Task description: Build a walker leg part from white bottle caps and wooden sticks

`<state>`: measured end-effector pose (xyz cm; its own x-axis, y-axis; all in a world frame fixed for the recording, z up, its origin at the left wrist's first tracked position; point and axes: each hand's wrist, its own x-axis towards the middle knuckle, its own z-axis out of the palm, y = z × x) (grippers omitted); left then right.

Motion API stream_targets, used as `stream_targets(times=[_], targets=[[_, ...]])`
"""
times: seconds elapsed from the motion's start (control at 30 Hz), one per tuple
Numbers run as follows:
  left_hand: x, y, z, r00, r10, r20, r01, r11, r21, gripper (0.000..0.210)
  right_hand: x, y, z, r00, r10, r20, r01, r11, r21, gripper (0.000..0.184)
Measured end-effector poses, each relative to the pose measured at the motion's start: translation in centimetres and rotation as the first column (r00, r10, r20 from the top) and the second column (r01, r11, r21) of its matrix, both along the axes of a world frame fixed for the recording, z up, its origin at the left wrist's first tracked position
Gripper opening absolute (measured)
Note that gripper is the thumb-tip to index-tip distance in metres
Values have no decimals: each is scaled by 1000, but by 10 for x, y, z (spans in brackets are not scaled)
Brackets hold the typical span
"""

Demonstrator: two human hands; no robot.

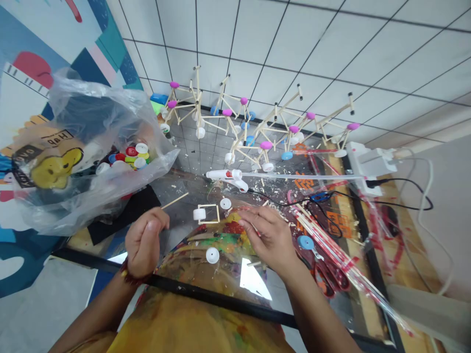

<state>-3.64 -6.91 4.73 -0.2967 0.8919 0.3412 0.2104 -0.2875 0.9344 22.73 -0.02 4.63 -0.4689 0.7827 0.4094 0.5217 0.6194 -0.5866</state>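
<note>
Head view: left hand (145,241) curled by wooden stick (175,200), right hand (271,236) half-bent near square stick frame (209,222); hands apart, can't tell if gripping.

On the bag (110,115), beyond and left of the left hand (144,241), I make out slanted letters (63,136) resembling "Hab". A dark patch (24,171) farther left carries lettering too creased for me to read surely. From here, orange marks (339,224) right of the right hand (270,238) are illegible.
</note>
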Motion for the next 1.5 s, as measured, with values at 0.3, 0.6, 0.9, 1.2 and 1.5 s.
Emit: stream_targets(times=[0.3, 0.6, 0.9, 1.2, 1.5], targets=[[67, -32, 20, -249, 56, 967, 858, 476, 194, 43, -29, -62, 8, 875, 18, -484, -264, 856, -445, 21], [76, -46, 16, -311, -79, 947, 820, 482, 310, 43, -7, 3, -18, 981, -73, 179, 87, 994, -68, 18], [74, -46, 24, -81, -207, 975, 811, 555, 185, 44, -28, 26, -25, 941, -44, 334, 58, 998, -32, 15], [23, -50, -3, 979, -188, -76, 179, 977, -115, 31, -30, -29, -3, 917, -31, -398, -285, 646, -708, 23], [-3, -54, -15, 712, -109, -694, 114, 993, -39, 48, -36, -39, 5, 941, 59, -334, -248, 790, -560, 12]])
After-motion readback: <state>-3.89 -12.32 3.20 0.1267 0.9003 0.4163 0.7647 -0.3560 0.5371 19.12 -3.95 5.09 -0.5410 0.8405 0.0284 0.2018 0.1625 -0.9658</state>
